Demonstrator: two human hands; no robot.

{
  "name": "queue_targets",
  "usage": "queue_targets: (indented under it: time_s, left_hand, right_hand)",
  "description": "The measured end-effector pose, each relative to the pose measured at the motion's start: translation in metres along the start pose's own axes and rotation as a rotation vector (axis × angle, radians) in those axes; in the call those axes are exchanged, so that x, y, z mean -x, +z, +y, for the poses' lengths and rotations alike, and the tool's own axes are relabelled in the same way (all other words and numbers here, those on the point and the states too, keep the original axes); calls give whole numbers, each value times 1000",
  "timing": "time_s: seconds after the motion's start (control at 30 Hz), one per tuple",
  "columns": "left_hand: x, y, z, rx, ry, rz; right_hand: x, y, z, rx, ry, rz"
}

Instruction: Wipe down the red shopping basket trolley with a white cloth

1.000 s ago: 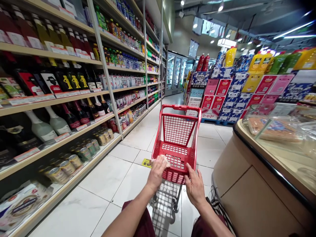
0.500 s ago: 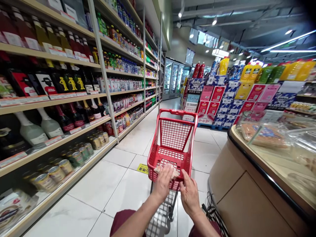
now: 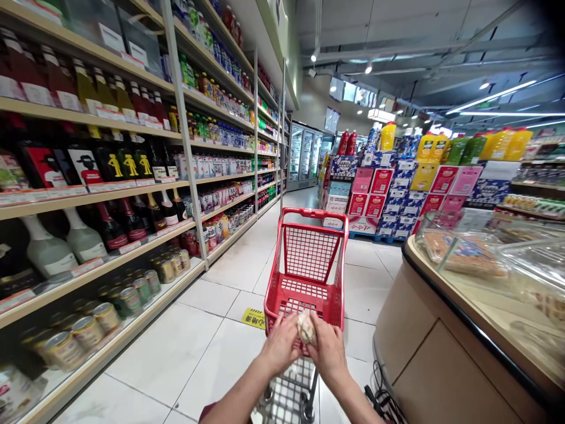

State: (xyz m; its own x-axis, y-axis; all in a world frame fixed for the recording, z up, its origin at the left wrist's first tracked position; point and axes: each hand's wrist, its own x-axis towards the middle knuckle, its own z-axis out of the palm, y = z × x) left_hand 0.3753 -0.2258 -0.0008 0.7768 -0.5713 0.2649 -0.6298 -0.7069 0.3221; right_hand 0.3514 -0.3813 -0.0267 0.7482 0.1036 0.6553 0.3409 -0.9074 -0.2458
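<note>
A crumpled cream-coloured cloth (image 3: pixel 306 328) is bunched up between my two hands, over the near rim of a red plastic shopping cart (image 3: pixel 309 288). My left hand (image 3: pixel 281 344) grips the cloth from the left, and my right hand (image 3: pixel 327 346) closes on it from the right, thumbs facing inward. The cart's basket shows only its slotted red floor and lattice walls. Its near edge is partly hidden behind my hands and the cloth.
Shelves of bottles (image 3: pixel 83 235) and cans run along the left. To the right stands a curved counter (image 3: pixel 424 330) with clear covers, cables (image 3: pixel 379 394) at its foot. Stacked drink cartons (image 3: pixel 371 194) are ahead. A yellow floor sticker (image 3: pixel 253 318) lies beside the cart.
The cloth was spread under my left hand on the cart's near edge, with my right hand beside it. Now both hands have come together and bunch it up. The view has tilted slightly upward.
</note>
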Motion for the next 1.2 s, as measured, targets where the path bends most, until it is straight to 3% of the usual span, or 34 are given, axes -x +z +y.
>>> queue_targets:
  time_s: [0.07,0.13,0.23,0.37,0.5,0.67,0.77,0.9,1.03,1.2]
  left_hand:
    - [3,-9,-7,-11,-117,13]
    - [5,-14,-13,-32,-212,49]
    - [5,-14,-15,-41,-218,87]
    - [2,-9,-8,-45,-198,65]
    - [-2,-12,-4,-52,-204,-18]
    - [-4,-17,-6,-77,-181,-68]
    - [-4,-14,-5,-68,-176,-59]
    - [-5,-9,2,-51,-199,-69]
    - [-5,-12,3,-60,-232,-117]
    - [-1,-16,0,-104,-215,-107]
  right_hand:
    - [-9,-9,8,-3,54,-5]
    - [-18,-17,19,-5,140,86]
    - [-21,-14,26,-54,167,177]
    - [-10,9,2,-33,41,-18]
    - [-7,21,-19,51,30,-97]
    - [1,11,16,75,-79,-59]
    - [10,3,39,96,19,18]
    - [6,5,24,124,116,11]
    - [-8,13,7,160,92,-3]
    - [2,8,44,139,-48,58]
